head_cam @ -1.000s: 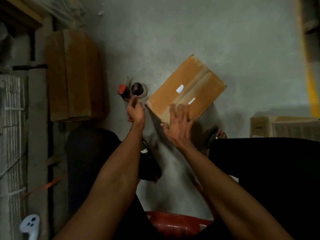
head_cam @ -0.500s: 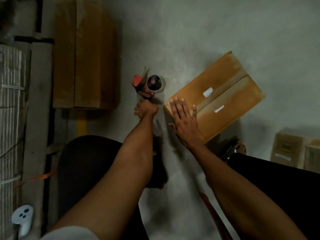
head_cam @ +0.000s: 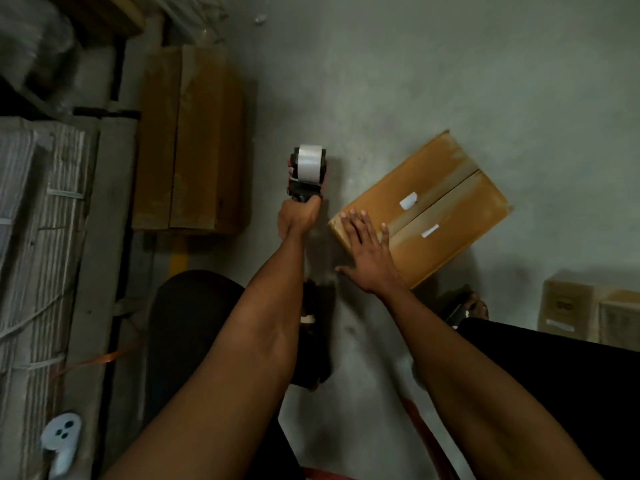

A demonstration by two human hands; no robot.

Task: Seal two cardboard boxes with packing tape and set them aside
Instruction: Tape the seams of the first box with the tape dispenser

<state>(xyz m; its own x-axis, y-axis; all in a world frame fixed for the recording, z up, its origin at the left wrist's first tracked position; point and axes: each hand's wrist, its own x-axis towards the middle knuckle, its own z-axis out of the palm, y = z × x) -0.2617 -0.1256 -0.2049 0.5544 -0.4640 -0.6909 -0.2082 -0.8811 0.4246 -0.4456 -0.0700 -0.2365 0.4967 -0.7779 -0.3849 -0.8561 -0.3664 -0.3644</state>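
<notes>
A brown cardboard box (head_cam: 446,216) lies on the concrete floor, turned at an angle, its two top flaps closed with the seam and two small white labels showing. My right hand (head_cam: 367,254) rests flat on the box's near corner, fingers straight. My left hand (head_cam: 299,216) grips the handle of a red-and-black tape dispenser (head_cam: 306,171) with a clear tape roll, held up off the floor just left of the box.
A larger cardboard box (head_cam: 188,140) lies at the left by wrapped white bundles (head_cam: 31,237). Smaller boxes (head_cam: 588,315) stand at the right edge. A white controller (head_cam: 62,438) lies at lower left. My dark-clothed legs fill the bottom.
My left hand closed on the tape dispenser's handle and lifted it off the floor, roll now facing up. My right hand stayed flat on the box corner.
</notes>
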